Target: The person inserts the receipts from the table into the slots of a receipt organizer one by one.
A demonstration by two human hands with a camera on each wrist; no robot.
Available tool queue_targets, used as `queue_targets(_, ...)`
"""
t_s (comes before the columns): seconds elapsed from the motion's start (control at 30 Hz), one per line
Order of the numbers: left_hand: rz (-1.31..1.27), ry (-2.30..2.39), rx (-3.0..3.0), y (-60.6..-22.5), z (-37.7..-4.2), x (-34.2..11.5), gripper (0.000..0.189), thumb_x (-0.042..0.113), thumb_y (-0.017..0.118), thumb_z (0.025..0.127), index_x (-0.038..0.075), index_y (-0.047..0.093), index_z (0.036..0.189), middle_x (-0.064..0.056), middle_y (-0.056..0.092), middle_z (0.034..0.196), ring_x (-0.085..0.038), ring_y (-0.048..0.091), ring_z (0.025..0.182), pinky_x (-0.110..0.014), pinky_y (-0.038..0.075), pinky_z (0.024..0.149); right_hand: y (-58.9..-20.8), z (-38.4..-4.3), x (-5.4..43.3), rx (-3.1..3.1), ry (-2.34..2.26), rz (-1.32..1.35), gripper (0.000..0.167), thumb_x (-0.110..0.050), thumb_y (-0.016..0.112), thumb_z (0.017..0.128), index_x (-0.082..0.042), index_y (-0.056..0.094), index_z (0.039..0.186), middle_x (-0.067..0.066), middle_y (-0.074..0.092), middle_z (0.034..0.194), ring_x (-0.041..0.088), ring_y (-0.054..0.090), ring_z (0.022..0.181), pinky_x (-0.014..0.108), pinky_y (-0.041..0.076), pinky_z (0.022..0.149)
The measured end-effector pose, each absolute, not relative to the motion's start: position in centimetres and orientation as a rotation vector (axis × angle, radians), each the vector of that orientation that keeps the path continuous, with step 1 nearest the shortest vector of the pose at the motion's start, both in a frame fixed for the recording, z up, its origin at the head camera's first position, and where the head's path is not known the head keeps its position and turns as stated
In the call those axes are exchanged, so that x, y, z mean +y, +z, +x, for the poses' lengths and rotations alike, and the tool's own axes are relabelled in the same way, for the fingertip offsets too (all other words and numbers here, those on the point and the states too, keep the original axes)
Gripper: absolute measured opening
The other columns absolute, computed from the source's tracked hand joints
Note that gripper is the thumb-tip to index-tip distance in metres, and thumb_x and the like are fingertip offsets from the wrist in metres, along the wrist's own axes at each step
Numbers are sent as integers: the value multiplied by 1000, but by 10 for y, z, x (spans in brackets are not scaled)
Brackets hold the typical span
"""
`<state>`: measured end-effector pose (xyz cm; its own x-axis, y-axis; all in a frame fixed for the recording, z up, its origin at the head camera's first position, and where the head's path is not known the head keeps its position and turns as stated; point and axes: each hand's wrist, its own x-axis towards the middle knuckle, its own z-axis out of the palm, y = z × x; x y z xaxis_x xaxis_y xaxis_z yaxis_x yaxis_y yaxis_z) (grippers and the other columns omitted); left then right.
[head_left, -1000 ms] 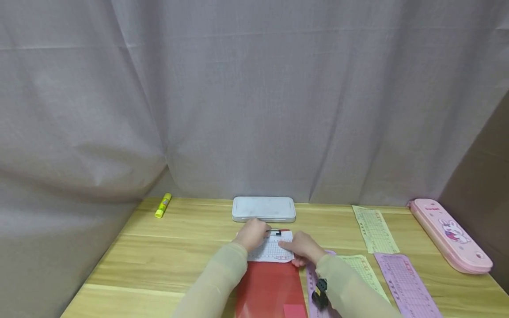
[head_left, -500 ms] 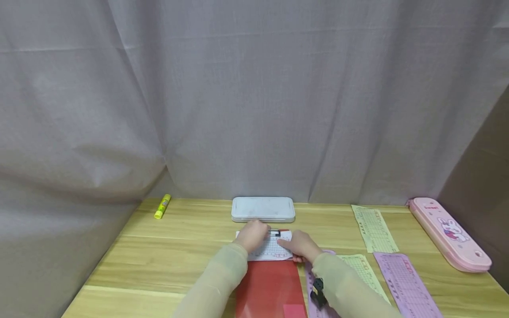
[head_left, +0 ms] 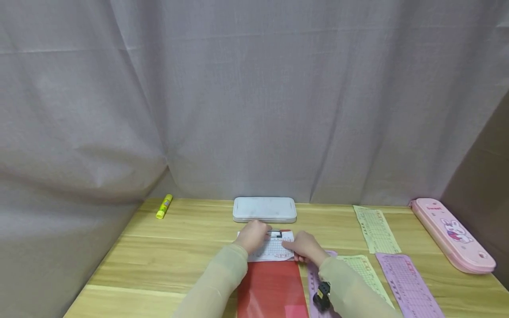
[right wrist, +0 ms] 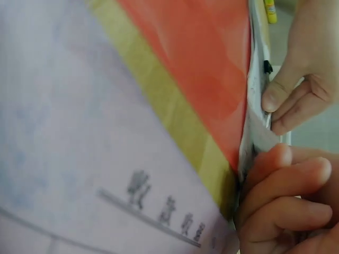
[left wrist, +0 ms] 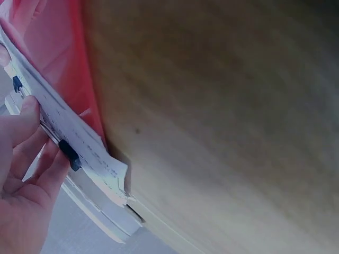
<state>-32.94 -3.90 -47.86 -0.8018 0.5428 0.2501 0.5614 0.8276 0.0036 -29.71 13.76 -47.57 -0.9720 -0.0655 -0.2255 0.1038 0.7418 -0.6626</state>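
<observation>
A thin stack of white printed form sheets (head_left: 272,252) lies across the top end of a red folder (head_left: 272,287). At the stack's far edge, a metal paper fastener (head_left: 280,234) with black sliders (left wrist: 69,154) is visible. My left hand (head_left: 253,236) pinches the fastener, its thumb (left wrist: 30,108) on the metal strip between two sliders. My right hand (head_left: 309,248) grips the stack's right edge, thumb on top and fingers curled below. In the right wrist view, the right-hand fingers (right wrist: 291,180) are close beside the lifted sheet edge.
A white tin case (head_left: 264,208) stands just behind the folder. Purple forms (head_left: 409,282) and yellow forms (head_left: 375,227) lie to the right, partly under the right sleeve. A pink pencil case (head_left: 453,234) is at far right, a yellow glue stick (head_left: 164,206) at back left.
Both hands keep almost the same place and hold. The fastener's metal strip beside the left fingers now shows as a bent shape; earlier it looked flatter.
</observation>
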Motion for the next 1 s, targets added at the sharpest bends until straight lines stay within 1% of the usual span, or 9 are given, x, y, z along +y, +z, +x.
queue_targets(0.1, -836, -149, -2801, -478, -330, -39, 7, 19, 74, 80, 16, 73, 87, 3, 72, 83, -14, 68, 83, -27, 54, 76, -473, -296, 140, 2702, -1090, 46, 43, -28, 69, 84, -12, 51, 48, -6, 41, 39, 3, 32, 33, 14, 26, 34)
queue_targets(0.3, -812, -222, -2841, -475, -329, -41, 14, 18, 74, 81, 16, 74, 95, 2, 73, 90, -13, 67, 88, -27, 53, 79, -469, -294, 148, 2697, -1131, 15, 31, -19, 71, 82, -9, 53, 59, -3, 48, 44, 6, 40, 38, 15, 30, 37)
queue_targets(0.53, -787, -267, -2872, -478, -329, -41, 21, 20, 73, 82, 16, 74, 103, 3, 73, 97, -12, 67, 94, -27, 53, 83, -467, -291, 154, 2703, -1126, 18, 24, -10, 69, 82, -6, 56, 62, 2, 54, 49, 9, 48, 42, 18, 41, 40)
queue_targets(0.8, -761, -297, -2890, -477, -330, -41, 23, 20, 74, 82, 16, 74, 105, 3, 72, 98, -11, 66, 95, -27, 53, 84, -466, -289, 162, 2765, -1193, -2, 16, -7, 68, 80, -4, 60, 66, 4, 56, 52, 10, 50, 42, 21, 44, 41)
queue_targets(1.0, -759, -313, -2893, -477, -329, -41, 22, 19, 73, 83, 17, 74, 105, 3, 72, 99, -12, 66, 97, -27, 52, 85, -466, -291, 175, 2851, -1215, -41, 12, -10, 69, 79, -5, 63, 71, 1, 54, 54, 10, 50, 46, 22, 44, 43)
